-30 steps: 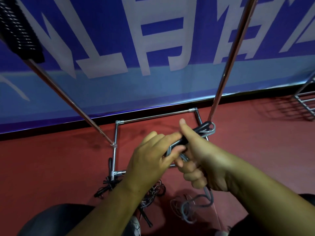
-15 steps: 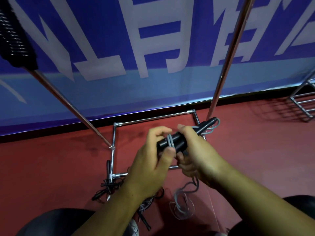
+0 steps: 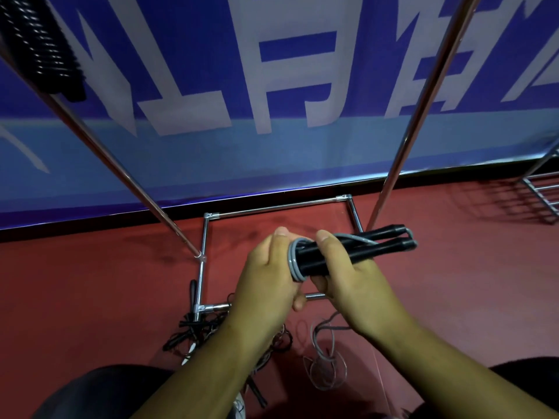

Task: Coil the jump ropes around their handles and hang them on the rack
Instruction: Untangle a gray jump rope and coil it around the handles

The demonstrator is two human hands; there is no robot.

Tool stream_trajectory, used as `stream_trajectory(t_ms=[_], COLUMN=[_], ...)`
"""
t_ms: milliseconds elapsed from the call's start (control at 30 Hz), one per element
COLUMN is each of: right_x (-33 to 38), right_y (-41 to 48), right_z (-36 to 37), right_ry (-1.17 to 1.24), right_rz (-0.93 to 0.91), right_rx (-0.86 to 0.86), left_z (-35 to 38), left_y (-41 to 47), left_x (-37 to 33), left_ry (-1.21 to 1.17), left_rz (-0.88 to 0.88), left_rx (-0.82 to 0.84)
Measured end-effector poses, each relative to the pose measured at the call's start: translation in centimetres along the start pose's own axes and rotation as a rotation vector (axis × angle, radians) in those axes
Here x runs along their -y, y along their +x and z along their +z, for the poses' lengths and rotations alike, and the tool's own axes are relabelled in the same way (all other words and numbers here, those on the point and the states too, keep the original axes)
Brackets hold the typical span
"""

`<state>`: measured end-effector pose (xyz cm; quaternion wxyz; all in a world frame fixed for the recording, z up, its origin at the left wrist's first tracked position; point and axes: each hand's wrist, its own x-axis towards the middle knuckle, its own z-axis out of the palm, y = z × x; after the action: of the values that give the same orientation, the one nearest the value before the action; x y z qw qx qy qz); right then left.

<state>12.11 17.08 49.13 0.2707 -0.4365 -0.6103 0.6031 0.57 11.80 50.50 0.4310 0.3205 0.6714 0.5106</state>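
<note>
The rack (image 3: 424,95) is polished, shiny metal tubing. The handles (image 3: 393,247) look matt black plastic, the grey rope (image 3: 292,262) smooth and faintly glossy.

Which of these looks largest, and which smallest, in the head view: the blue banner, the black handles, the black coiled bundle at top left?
1. blue banner
2. black coiled bundle, though near the camera and cut by the frame edge, so unsure
3. black handles, wound with grey rope

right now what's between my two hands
The black handles, with the grey rope coiled round them; the left hand holds the rope, the right hand grips the handles. Head view shows it.
</note>
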Motion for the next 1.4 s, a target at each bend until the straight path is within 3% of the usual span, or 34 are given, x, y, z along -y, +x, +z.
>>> stream_trajectory(t_ms=[100, 233, 400, 500, 700, 1067, 1133, 1267, 1400], right_x=[-0.3, 0.6, 0.8, 1.0, 0.2, 1.0, 0.9, 0.4, 1.2], right_y=[0.0, -0.2, -0.4, -0.8, -1.0, -1.1, -1.1, -0.8, -0.5], right_z=[0.1, 0.5, 0.5, 1.1, 1.7, 1.3, 1.1, 0.2, -0.4], right_ry=[-0.038, 0.024, -0.017, -0.008, -0.011, 0.121, 0.138, -0.057, -0.077], right_rz=[-0.071, -0.105, -0.052, -0.020, 0.099, 0.283, 0.267, 0.126, -0.004], right_rx=[0.056, 0.143, 0.145, 0.234, 0.197, 0.292, 0.325, 0.324, 0.317], left_z=[-0.3, -0.6, -0.2, 0.1, -0.6, -1.1, -1.2, -1.5, -2.1], left_y=[-0.1, -0.3, 0.0, 0.7, 1.7, 1.8, 1.9, 2.3, 2.6], left_x=[-0.4, -1.1, -0.9, -0.3, -0.1, 1.1, 0.9, 0.3, 0.5], left_ry=[-0.007, 0.101, -0.037, -0.025, 0.064, 0.303, 0.267, -0.035, -0.109], left_rz=[-0.069, 0.014, -0.007, -0.033, 0.104, 0.322, 0.285, 0.042, -0.018], left_rx=[0.078, 0.098, -0.052, -0.178, -0.251, -0.316, -0.287, -0.134, -0.061])
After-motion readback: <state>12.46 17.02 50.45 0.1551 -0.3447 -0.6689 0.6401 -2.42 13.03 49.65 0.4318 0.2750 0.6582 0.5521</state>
